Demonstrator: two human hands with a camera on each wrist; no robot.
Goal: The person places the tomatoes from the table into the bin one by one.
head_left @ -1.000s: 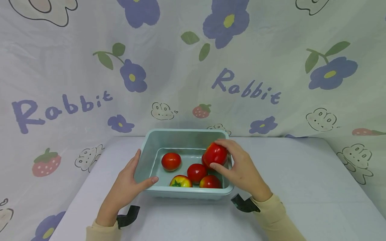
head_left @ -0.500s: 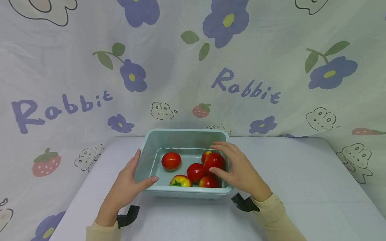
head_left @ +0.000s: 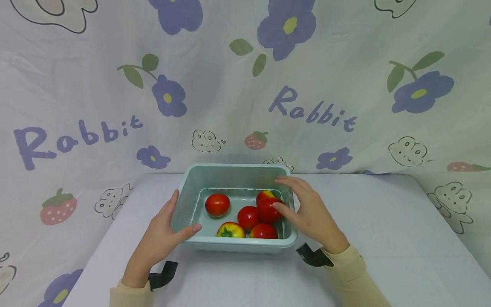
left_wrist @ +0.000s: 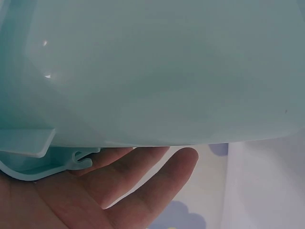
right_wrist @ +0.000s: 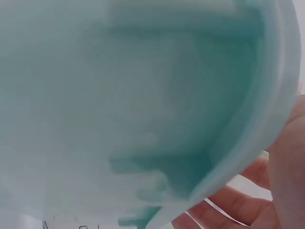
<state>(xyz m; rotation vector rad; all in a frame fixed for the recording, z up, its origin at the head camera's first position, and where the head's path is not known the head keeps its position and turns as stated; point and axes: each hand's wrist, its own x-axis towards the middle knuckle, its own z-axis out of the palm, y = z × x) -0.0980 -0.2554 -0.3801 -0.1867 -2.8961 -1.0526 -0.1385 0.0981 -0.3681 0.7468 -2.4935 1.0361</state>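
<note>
A pale green plastic basin (head_left: 238, 242) holds several glossy red tomatoes, some partly yellow. One tomato (head_left: 270, 209) leans among the others at the right end, beneath the thumb of my right hand (head_left: 315, 215). That hand's fingers extend over the right rim, loosely spread, gripping nothing. My left hand (head_left: 158, 239) rests along the basin's left side, thumb over the rim and straight fingers outside. The left wrist view shows its fingers (left_wrist: 157, 186) reaching beside the outer wall. A yellow-and-red tomato (head_left: 231, 230) with a green calyx lies near the front wall.
A lone red tomato (head_left: 217, 205) lies in the basin's left half. The basin stands on a white-covered table (head_left: 368, 238), close to a patterned cloth backdrop (head_left: 230, 85) at the far edge. Black wrist mounts (head_left: 163, 275) project below the hands.
My right hand has lowered the large red tomato onto the others and let go, then drawn slightly right. A yellow-topped tomato behind it has come into view. The left hand stays put.
</note>
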